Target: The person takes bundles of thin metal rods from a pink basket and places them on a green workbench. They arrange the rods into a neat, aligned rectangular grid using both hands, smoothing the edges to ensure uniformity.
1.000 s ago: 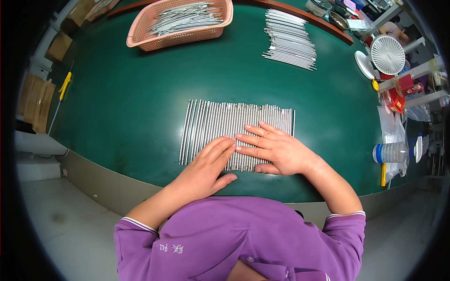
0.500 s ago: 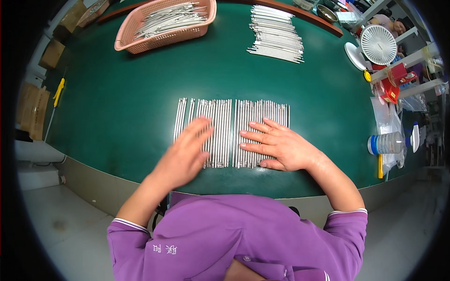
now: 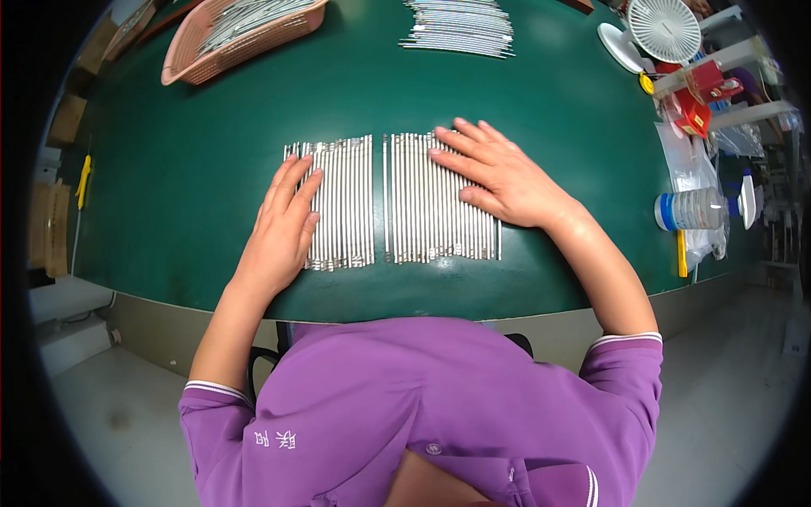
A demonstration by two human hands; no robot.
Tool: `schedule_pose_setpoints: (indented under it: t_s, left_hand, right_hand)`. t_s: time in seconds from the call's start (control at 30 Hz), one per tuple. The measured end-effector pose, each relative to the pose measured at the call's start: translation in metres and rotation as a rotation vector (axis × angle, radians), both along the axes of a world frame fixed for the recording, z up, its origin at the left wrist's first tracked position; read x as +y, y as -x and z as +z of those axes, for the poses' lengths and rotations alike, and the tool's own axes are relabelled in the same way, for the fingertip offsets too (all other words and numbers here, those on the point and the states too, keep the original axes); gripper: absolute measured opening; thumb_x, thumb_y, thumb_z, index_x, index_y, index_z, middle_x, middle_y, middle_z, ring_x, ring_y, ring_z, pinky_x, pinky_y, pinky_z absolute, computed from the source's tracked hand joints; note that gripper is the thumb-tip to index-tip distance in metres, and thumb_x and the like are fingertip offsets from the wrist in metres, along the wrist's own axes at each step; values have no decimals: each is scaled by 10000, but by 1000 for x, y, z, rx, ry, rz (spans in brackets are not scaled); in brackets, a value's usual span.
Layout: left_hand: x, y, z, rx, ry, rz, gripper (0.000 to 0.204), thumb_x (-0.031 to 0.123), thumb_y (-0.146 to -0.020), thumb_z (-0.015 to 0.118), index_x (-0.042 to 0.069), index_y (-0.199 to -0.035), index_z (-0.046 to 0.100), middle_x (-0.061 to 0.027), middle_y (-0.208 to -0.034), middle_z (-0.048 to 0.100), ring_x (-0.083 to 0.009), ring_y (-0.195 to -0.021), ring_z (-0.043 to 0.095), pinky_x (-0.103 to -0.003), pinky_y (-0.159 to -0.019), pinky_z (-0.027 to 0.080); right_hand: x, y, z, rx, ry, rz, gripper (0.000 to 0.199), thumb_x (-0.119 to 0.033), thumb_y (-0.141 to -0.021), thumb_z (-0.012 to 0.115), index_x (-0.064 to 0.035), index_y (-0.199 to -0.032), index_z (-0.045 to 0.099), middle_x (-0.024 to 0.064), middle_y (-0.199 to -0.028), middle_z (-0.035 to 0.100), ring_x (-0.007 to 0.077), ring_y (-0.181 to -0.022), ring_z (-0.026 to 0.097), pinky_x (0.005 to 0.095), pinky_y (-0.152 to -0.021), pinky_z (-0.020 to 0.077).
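Your left hand (image 3: pixel 285 220) lies palm down on the left part of the left rods (image 3: pixel 348 207), its fingers nearly straight and close together, its thumb beside them; it is open and has hold of nothing that shows. Your right hand (image 3: pixel 498 177) is also palm down, opened wide with fingers spread, resting across the far right part of the right rods (image 3: pixel 420 211) and gripping nothing you can see. Whether either palm presses on the metal, you cannot tell from above. Both groups lie side by side near the middle of the table's (image 3: pixel 194 186) near edge, each rod pointing from that edge toward the far one, with a narrow green strip between the groups. The leftmost of the right rods sits slightly apart from its neighbours. Toward the far edge, more rods (image 3: pixel 460 27) lie crosswise in a stack, and nearer the far left corner stands a pink basket (image 3: pixel 230 63) with loose rods (image 3: pixel 253 19) in it. Along your left edge is a yellow-handled tool (image 3: pixel 84 182); by your right edge are a white fan (image 3: pixel 665 29) toward the far corner, a clear bag (image 3: pixel 678 152) and a bottle (image 3: pixel 693 209) lying on its side.
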State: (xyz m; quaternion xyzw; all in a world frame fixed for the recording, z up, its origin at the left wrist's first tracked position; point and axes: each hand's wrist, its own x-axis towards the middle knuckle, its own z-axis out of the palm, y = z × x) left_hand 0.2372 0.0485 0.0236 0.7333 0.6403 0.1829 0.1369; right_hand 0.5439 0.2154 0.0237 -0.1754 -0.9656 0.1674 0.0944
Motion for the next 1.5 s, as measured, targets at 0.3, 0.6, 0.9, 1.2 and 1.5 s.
schedule_pose_setpoints:
  t_s: [0.3, 0.6, 0.9, 1.2, 1.5]
  left_hand:
    - [2, 1, -1, -16, -54, -34, 479, 81, -923, 528, 4, -1392, 468, -176, -1518, 368, -383, -1453, 279, -472, -1175, 250]
    - [-10, -42, 17, -823, 217, -620, 268, 130, -924, 597, -6, -1148, 654, -154, -1287, 602, -379, -1282, 517, -465, -1076, 407]
    - [29, -134, -14, -760, 331, -997, 320, 180, -975, 553, -11, -1228, 604, -172, -1379, 529, -330, -1366, 441, -431, -1093, 410]
    - [20, -108, -1, -864, 411, -966, 289, 131, -966, 566, 1, -1215, 635, -157, -1319, 595, -333, -1329, 495, -440, -1076, 437]
    - [11, -79, -8, -904, 327, -846, 221, 109, -922, 615, -3, -1105, 670, -148, -1208, 656, -331, -1269, 550, -426, -1039, 475]
  right_hand:
    - [0, 19, -5, -16, -34, 44, 574, -352, -952, 550, -186, -1486, 421, 76, -1594, 299, 321, -1484, 229, 518, -1223, 151]
    - [59, 38, 8, 485, 1015, -95, 758, -581, -1029, 273, 46, -1396, 489, 209, -1390, 544, 287, -1337, 489, 389, -1149, 351]
    - [55, 34, -3, 403, 1337, 7, 860, -648, -1006, 185, 60, -1416, 453, 221, -1415, 518, 289, -1367, 458, 363, -1164, 334]
    - [58, 60, 3, 478, 1419, -17, 873, -658, -1001, 168, 54, -1432, 432, 226, -1412, 517, 282, -1362, 463, 373, -1168, 332]
    - [56, 74, 3, 349, 1426, 39, 867, -648, -1006, 174, 64, -1425, 435, 230, -1400, 526, 290, -1346, 481, 368, -1152, 360]
